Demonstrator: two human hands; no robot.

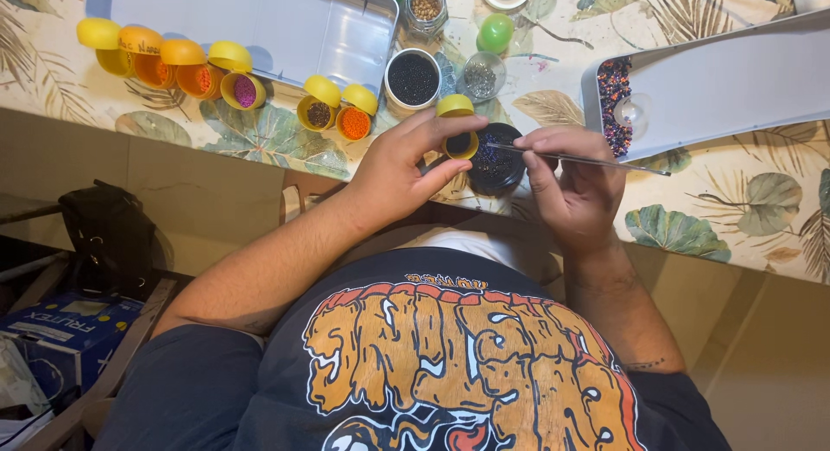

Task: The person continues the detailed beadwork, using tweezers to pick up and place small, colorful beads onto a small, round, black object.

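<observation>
A person's left hand (406,161) pinches a small yellow capsule (458,142) of dark beads. The right hand (575,179) grips a thin needle (579,159), lying nine-to-three o'clock, tip over a black bead dish (495,164).

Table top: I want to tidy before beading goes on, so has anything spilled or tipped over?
No spill shows. The beads sit inside their yellow capsule halves and the round tin. Multicoloured beads are heaped at one end of the right grey tray. The left hand holds a small capsule, the right hand a needle.
</observation>
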